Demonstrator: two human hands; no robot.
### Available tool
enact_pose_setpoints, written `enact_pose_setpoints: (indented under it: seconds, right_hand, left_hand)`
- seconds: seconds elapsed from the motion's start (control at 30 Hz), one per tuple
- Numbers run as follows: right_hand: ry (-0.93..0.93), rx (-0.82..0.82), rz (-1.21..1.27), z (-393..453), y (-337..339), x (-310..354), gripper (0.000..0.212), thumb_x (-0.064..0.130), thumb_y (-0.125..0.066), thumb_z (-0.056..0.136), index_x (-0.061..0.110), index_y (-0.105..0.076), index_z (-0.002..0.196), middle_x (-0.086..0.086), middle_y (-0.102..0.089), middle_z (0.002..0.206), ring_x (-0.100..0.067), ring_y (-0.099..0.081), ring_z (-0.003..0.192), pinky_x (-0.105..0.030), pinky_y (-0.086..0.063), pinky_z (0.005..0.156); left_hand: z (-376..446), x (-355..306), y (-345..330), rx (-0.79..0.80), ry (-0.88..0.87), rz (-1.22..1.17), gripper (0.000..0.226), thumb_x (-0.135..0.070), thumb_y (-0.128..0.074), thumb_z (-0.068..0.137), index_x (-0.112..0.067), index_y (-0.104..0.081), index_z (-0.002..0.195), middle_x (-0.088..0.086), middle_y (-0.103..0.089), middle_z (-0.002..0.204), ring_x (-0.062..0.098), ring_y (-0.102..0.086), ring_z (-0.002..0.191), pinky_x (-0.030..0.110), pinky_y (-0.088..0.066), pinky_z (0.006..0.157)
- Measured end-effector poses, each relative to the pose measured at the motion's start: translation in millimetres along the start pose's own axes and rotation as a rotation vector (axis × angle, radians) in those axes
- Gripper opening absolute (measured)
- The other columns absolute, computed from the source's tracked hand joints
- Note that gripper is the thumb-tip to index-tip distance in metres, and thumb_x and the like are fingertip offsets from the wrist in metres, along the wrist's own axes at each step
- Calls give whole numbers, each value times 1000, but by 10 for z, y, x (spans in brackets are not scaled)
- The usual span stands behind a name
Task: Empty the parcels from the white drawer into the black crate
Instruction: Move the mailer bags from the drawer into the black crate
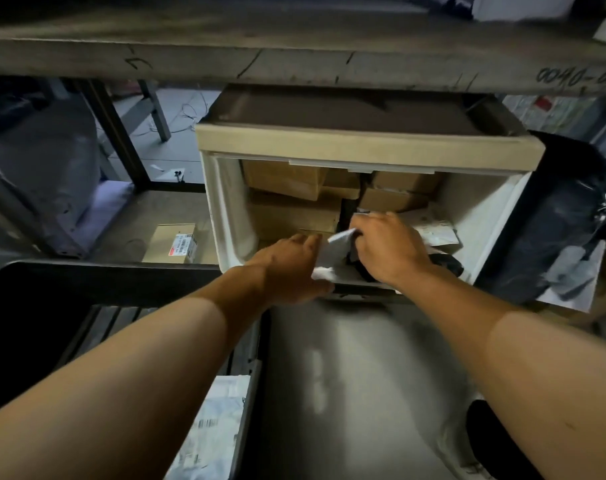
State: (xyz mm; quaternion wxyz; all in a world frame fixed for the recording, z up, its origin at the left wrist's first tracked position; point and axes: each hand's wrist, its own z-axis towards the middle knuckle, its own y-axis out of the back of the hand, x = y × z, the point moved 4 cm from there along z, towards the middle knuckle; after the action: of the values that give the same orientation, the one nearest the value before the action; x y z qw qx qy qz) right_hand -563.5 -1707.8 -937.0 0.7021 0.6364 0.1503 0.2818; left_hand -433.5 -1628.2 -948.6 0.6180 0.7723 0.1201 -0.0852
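Observation:
The white drawer (481,216) is pulled out under a grey shelf and holds several brown cardboard boxes (294,209) at the back, plus flat white and dark bags at the front. Both hands reach into its front part. My left hand (287,268) and my right hand (388,247) grip the same white parcel bag (332,254) from either side, fingers curled around its edges. The black crate (52,282) stands at the lower left; a white labelled parcel (214,431) lies in it.
A grey shelf board (294,60) overhangs the drawer closely. A small cardboard box (173,242) lies on the floor left of the drawer. Dark plastic bags (551,223) pile up on the right. A metal rack leg (117,133) stands at the left.

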Motion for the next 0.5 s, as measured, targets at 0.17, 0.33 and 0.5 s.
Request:
enact_pose_setpoints:
  seconds: [0.17, 0.33, 0.5]
  right_hand:
    - [9, -33, 366, 50, 235, 226, 15, 15, -55, 97, 27, -59, 88, 1, -61, 91, -21, -57, 91, -34, -42, 70]
    - [-102, -250, 702, 6, 425, 313, 12, 22, -70, 90, 22, -61, 97, 4, -65, 96, -16, -60, 89, -33, -51, 76]
    - [-368, 30, 1229, -76, 357, 281, 35, 35, -79, 86, 18, -65, 113, 1, -74, 105, -15, -70, 91, -26, -56, 63]
  left_hand:
    - [-2, 77, 343, -211, 135, -439, 39, -41, -69, 91, -9, -64, 113, 5, -67, 98, 18, -62, 80, 29, -53, 64]
    - [-208, 203, 559, -309, 190, -879, 26, -33, -65, 93, -8, -72, 94, 17, -72, 92, 33, -71, 86, 47, -62, 71]
    - [-459, 260, 671, -244, 172, -1196, 19, -15, -58, 100, -1, -67, 109, 20, -69, 107, 33, -70, 93, 37, -64, 66]
